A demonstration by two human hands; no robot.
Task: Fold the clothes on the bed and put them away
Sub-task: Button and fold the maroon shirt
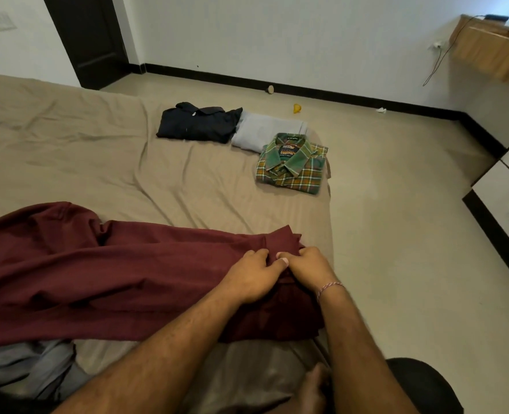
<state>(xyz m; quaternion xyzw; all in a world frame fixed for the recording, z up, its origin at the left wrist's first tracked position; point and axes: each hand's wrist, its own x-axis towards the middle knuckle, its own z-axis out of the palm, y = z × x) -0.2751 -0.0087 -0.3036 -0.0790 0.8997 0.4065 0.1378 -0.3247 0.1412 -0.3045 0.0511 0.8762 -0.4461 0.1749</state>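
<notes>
Nearest the person, a grey garment (29, 366) lies crumpled at the bed's (104, 162) near left edge. The maroon shirt (98, 273) spreads across the sheet, stretching left from both hands. The left hand (251, 277) and right hand (305, 264) meet at its collar end, fingers curled and pinching the fabric. Farther off lie a folded plaid shirt (292, 165), a folded grey garment (262, 132) and a dark shirt (199, 124).

Three folded shirts (292, 162) beyond unfolded shirt (113, 273) (bed (83, 150)).

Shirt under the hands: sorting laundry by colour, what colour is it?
Maroon shirt, plain, seen in the head view.
</notes>
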